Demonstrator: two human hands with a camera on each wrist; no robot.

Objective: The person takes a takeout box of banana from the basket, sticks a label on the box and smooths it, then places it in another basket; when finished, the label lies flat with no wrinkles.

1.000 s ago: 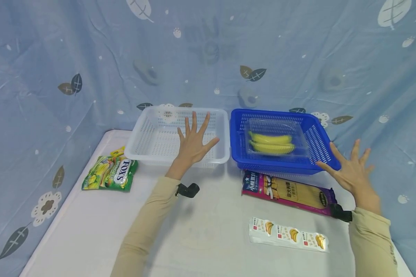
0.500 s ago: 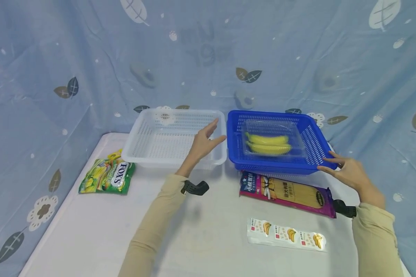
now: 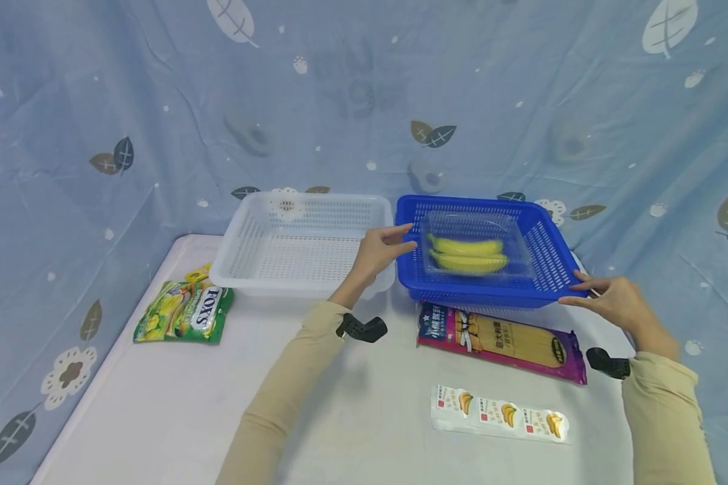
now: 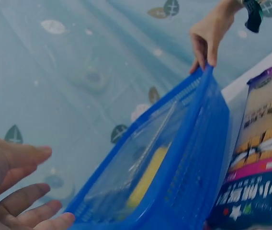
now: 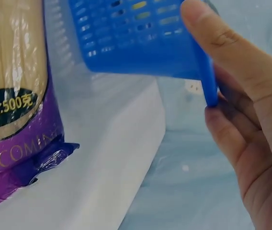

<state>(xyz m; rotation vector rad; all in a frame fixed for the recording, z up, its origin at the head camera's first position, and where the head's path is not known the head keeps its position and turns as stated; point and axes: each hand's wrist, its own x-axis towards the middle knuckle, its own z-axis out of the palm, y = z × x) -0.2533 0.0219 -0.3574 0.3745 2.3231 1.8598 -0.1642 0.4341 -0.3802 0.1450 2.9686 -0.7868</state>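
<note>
My right hand [image 3: 620, 306] pinches the right rim of a blue plastic basket [image 3: 473, 294], thumb on one side and fingers on the other, as the right wrist view shows up close. Inside that basket lies a clear plastic box [image 3: 522, 252] with two yellow bananas [image 3: 470, 263]. By the basket's left side is my left hand [image 3: 377, 254], thumb and fingers parted with a gap between them. In the left wrist view the left hand's fingers [image 4: 28, 194] are beside the blue rim and hold nothing.
A white basket [image 3: 230, 277] stands left of the blue one. In front lies a spaghetti pack [image 3: 503, 342], with a banana sticker strip [image 3: 499, 414] nearer me. At left are a green FOX'S candy bag [image 3: 185, 313] and a small yellow packet [image 3: 199, 273]. A patterned cloth [image 3: 340, 101] hangs behind.
My left hand has moved right from over the white basket to the blue basket's left side, its spread fingers drawing together. My right hand has closed from spread fingers onto the blue basket's right rim.
</note>
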